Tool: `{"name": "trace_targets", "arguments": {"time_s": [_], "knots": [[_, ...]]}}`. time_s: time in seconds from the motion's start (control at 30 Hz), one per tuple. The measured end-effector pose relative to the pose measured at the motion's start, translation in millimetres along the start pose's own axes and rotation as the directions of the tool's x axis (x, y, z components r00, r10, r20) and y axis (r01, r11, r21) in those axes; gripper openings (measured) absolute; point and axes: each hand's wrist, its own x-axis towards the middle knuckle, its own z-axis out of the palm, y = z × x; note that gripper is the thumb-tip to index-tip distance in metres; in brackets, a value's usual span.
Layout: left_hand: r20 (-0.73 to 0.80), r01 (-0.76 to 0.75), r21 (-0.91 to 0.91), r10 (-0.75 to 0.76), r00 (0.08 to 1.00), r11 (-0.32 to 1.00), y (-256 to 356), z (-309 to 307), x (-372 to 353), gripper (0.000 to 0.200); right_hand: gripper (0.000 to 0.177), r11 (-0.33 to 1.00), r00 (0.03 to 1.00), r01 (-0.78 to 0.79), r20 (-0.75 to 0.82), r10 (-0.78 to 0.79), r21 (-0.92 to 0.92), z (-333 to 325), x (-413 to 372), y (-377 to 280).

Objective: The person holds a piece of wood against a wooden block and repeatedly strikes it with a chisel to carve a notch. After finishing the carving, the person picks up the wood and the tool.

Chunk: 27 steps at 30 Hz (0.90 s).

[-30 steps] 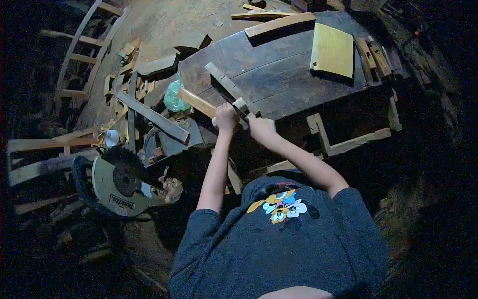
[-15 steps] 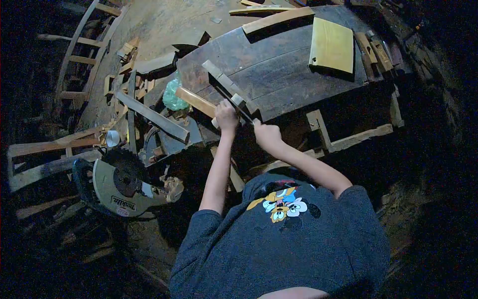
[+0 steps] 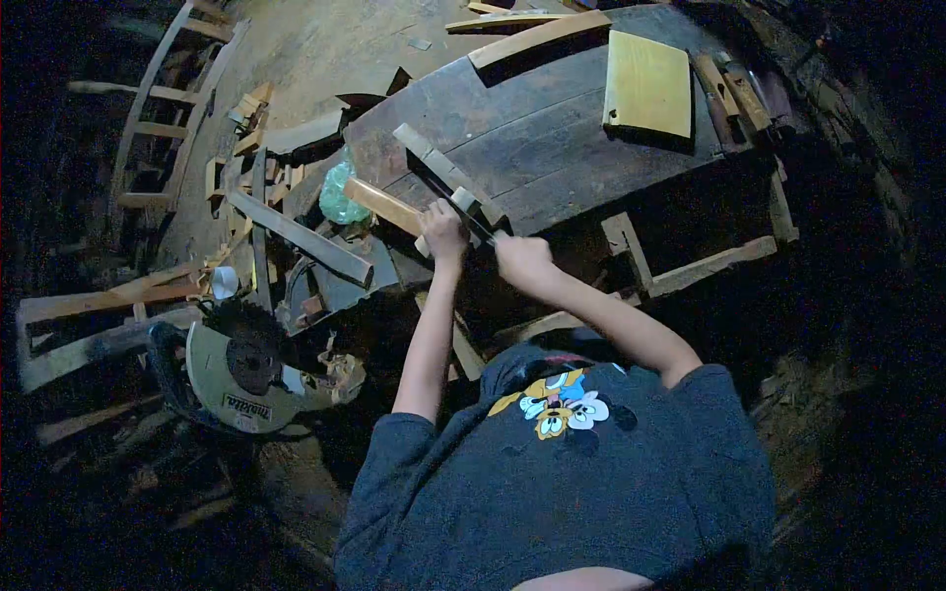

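My left hand (image 3: 443, 231) is closed over the near end of a short, light brown wooden piece (image 3: 384, 205) at the bench's front edge. Just to the right, my right hand (image 3: 524, 264) is wrapped around the end of a thin, dark, blade-like tool (image 3: 483, 229); its exact kind is hard to make out. The tool slants up and left, past a small pale block (image 3: 464, 200) beside my left fingers. A greyish wooden strip (image 3: 434, 158) lies on the bench behind both hands. My fingers hide where tool and wood may meet.
The dark plank bench (image 3: 552, 148) carries a yellowish board (image 3: 647, 87), a curved wood piece (image 3: 542, 39) and wooden hand tools (image 3: 739, 94). At left are a green plastic bag (image 3: 342, 192), a plank (image 3: 301, 236) and a Makita circular saw (image 3: 246, 379) with its blade exposed.
My right hand has shifted slightly left with the tool, closer to my left hand. The whole view has moved a little; the wooden piece stays under my left hand.
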Motion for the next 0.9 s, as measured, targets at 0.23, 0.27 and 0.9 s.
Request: {"name": "trace_targets", "arguments": {"time_s": [0.23, 0.27, 0.9], "knots": [[0.006, 0.012, 0.138, -0.013, 1.000, 0.990, 5, -10, 1, 0.020, 0.010, 1.000, 1.000, -0.013, -0.003, 0.013, 0.001, 8, 11, -7], [0.005, 0.016, 0.139, -0.017, 1.000, 0.990, 4, -8, 2, 0.020, 0.011, 1.000, 0.998, 0.013, -0.067, -0.012, 0.019, 1, -10, -3], [0.284, 0.130, -0.027, -0.117, 0.952, 0.991, -19, 2, 25, 0.013, 0.012, 0.996, 0.989, 0.085, -0.118, -0.085, 0.000, 15, -8, 14]]}}
